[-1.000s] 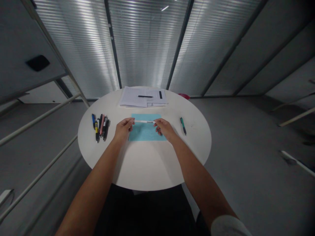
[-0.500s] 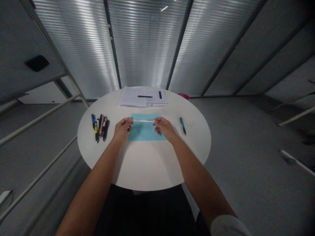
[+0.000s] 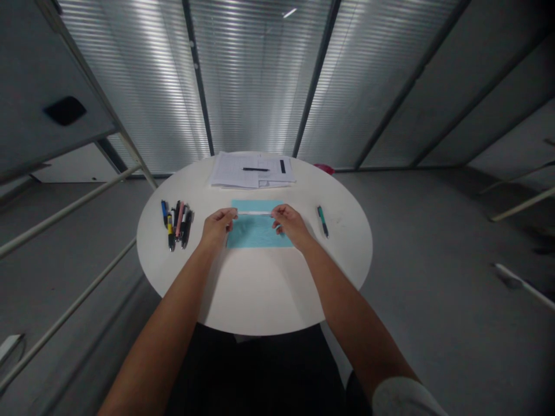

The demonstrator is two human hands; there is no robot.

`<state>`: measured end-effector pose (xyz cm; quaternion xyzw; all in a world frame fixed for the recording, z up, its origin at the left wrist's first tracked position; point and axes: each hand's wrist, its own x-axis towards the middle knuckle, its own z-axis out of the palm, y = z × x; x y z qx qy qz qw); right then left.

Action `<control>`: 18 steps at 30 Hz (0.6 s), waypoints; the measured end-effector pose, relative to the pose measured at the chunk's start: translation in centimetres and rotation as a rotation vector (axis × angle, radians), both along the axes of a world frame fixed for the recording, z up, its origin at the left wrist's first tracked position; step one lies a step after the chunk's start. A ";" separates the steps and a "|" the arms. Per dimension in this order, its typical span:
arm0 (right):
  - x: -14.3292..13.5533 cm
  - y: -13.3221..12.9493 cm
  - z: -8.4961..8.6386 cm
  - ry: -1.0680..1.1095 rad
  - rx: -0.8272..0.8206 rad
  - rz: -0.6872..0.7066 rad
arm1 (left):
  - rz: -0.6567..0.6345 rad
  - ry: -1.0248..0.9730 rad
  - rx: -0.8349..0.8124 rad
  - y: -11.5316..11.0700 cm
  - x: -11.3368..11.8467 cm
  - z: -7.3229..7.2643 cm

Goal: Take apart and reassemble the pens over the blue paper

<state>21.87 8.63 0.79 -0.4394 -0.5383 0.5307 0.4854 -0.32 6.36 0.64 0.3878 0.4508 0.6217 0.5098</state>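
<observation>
A thin white strip (image 3: 255, 213) is stretched level between my two hands, above a light blue sheet (image 3: 260, 234) on the round white table (image 3: 260, 294). My left hand (image 3: 218, 226) pinches the strip's left end between thumb and fingers. At the right end, my right hand (image 3: 289, 222) grips it the same way, its lower fingers curled. Whether the strip is paper or something else is too small to tell. Both hands partly cover the sides of the blue sheet.
Several pens (image 3: 178, 222) lie in a bunch at the table's left. A green pen (image 3: 322, 221) lies to the right. At the back are white papers (image 3: 234, 172) with a dark pen (image 3: 255, 170) on top. A metal frame (image 3: 73, 202) stands at the left.
The strip has tilted slightly, and its right end sits a little differently in my right fingers. My left hand has shifted slightly right. The pens and papers lie as before.
</observation>
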 end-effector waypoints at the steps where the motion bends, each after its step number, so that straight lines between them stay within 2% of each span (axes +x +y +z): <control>1: 0.0 0.1 -0.1 -0.002 0.010 -0.006 | -0.001 0.002 -0.002 0.0 0.0 0.0; 9: -0.3 0.5 -0.4 -0.016 0.160 -0.083 | 0.054 0.061 -0.005 0.3 0.0 -0.5; 18: -0.2 -0.4 0.5 -0.041 0.284 -0.093 | 0.012 -0.014 -0.041 0.3 0.1 -0.4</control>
